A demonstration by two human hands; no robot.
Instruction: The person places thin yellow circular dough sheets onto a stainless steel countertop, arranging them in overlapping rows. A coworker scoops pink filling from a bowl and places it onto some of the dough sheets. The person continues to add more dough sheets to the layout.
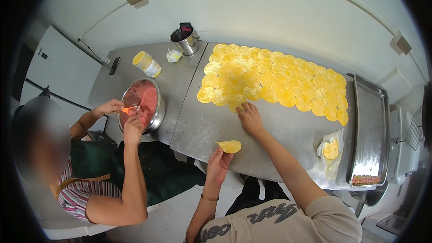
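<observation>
Thin yellow round dough wrappers (pixel 288 83) lie in overlapping rows across the steel table. My right hand (pixel 250 119) is at the near edge of these rows, fingers extended and fingertips touching the edge of one wrapper (pixel 236 101). Off the table's front edge, my left hand (pixel 218 165) is closed around a small curved stack of yellow dough wrappers (pixel 230 146). More wrappers (pixel 330 149) rest on an opened plastic wrapping at the right.
At left, a co-worker's hands (pixel 131 126) work with an orange-handled tool over a steel bowl (pixel 158 116) of pink ground meat. A yellow-lidded tub (pixel 148 65) and a metal canister (pixel 186 45) stand behind. A steel tray (pixel 371 130) lies at the right, with small filled pieces (pixel 365 179) along its near end.
</observation>
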